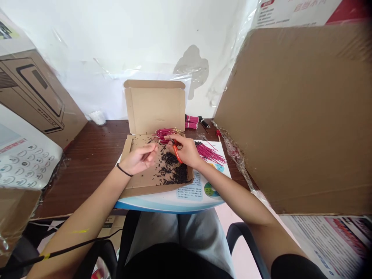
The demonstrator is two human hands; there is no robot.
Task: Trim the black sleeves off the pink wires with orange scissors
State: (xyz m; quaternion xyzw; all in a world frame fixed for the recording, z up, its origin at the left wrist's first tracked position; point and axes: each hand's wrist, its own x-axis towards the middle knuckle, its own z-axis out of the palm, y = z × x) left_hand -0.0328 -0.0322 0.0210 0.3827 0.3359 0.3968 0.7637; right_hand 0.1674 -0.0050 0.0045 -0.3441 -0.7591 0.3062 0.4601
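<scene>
Item: right hand (183, 150), closed around orange-handled snips (177, 153), the grip placing the blades at a bunch of pink wires (165, 135) with gold-coloured ends. The bunch sits at the far end of an open cardboard box (154, 108), its raised lid and low walls apparently placed to catch the dark clippings (173, 170) heaped in its base. Left hand (139, 159): half open, fingers loosely curled above the box; whether it pinches anything thin cannot be told. Loose pink wires (209, 153) lie fanned on a printed sheet (190, 190) just right of the box, seemingly spread for easy picking. Bound pink bundles (192, 122) stand behind the lid on a brown wooden table (87, 166), within reach but apart from the clippings.
</scene>
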